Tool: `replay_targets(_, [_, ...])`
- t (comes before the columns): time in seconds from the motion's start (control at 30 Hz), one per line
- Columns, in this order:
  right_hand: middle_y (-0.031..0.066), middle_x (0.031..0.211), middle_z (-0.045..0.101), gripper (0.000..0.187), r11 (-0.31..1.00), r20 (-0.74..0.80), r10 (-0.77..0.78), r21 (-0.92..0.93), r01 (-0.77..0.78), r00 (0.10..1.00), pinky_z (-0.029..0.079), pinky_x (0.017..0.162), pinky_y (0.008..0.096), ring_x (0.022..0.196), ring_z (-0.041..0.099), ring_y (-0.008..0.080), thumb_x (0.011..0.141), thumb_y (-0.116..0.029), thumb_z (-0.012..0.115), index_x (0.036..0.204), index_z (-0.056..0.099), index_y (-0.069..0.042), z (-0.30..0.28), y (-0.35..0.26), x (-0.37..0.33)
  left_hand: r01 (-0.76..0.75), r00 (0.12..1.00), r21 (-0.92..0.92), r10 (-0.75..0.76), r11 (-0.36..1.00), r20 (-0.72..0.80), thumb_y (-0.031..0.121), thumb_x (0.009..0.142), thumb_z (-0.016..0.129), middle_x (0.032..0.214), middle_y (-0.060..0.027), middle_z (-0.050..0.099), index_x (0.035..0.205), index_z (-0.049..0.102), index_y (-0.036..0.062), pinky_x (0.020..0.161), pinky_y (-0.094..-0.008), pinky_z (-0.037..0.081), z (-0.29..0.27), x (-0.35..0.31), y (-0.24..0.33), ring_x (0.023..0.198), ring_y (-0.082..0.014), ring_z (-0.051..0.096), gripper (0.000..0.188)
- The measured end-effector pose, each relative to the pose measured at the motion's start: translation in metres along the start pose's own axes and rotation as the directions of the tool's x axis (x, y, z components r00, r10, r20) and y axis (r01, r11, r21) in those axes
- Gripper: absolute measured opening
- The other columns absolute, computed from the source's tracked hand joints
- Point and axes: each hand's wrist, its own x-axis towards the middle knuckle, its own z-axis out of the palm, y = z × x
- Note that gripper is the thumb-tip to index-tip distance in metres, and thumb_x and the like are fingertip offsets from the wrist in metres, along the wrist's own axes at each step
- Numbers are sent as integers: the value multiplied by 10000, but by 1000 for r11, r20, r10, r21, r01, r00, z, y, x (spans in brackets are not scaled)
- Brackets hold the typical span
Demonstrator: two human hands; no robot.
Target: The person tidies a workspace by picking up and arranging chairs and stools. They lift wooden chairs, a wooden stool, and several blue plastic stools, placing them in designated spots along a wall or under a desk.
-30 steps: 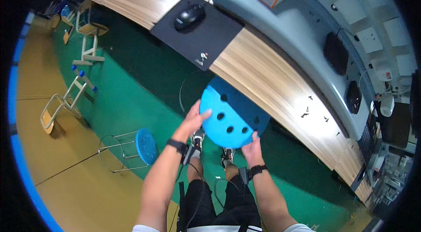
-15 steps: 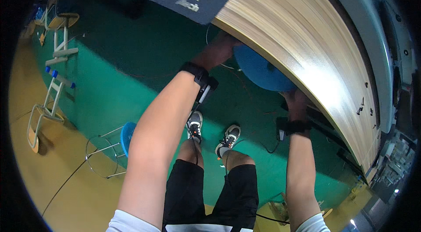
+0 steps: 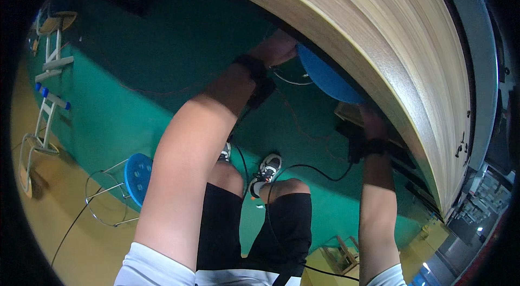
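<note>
A round blue stool seat [image 3: 327,77] is partly under the overhanging wooden tabletop [image 3: 346,26]. A curved metal rung shows below its left side. At the seat's left rim is my left hand [image 3: 280,48], its fingers closed on the edge. My right hand [image 3: 372,122] grips the opposite, nearer rim in deep shadow; its fingertips are hard to make out. Both wrists carry black straps with small devices, and a black cable hangs from the right one.
Another blue stool [image 3: 138,178] with metal legs stands at the left beside my arm. White-framed chairs [image 3: 40,140] are farther left. Several dark screws [image 3: 461,148] lie on the tabletop's right part. A wooden frame [image 3: 341,256] is on the floor near the lower right.
The stool has gone farther under the tabletop, with both my hands moving along. My view has shifted, and the dark mat has mostly left the top of the picture.
</note>
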Motion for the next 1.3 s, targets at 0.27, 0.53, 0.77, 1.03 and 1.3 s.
replay_targets(0.27, [189,1229,565,387,996,-172,39,90,-24,984,479,939,438,1087,591,321,972,-203,533,1313,488,-24,-10,-11,9,-1,1000,24,1,1000,-11,126,950,566,1279,-65,542,1273,491,86,1020,-375,413,-2,9,-6,1196,-176,508,334])
replay_targets(0.53, [171,1201,579,373,918,-356,8,373,134,934,481,929,431,1070,595,301,986,-227,513,1299,507,-25,-53,-70,0,-42,982,586,141,809,-124,130,951,556,1235,-68,559,1256,499,84,1005,-377,421,-2,-13,36,1175,-180,518,314])
replay_targets(0.77, [76,1096,614,371,-349,369,171,890,-294,914,500,802,332,987,593,171,965,-282,557,1263,559,-61,-26,-148,-98,324,928,755,-36,570,-371,169,967,505,1067,-72,607,1211,526,80,881,-363,480,-10,-198,48,1051,-197,568,260])
replay_targets(1.03, [62,963,656,259,-98,526,131,850,-517,840,490,676,243,789,630,136,990,-173,480,1157,583,-3,-59,-172,-173,587,575,119,-310,801,-757,223,991,498,960,-82,651,1146,556,51,747,-309,518,54,-359,133,865,-177,651,238])
replay_targets(1.3, [42,838,617,212,-78,201,-41,976,-203,979,457,639,238,700,559,105,989,-142,492,1099,596,7,-199,-252,-134,461,328,212,57,862,-943,146,993,460,830,-54,640,1064,572,18,666,-274,493,95,-454,235,760,-141,633,184])
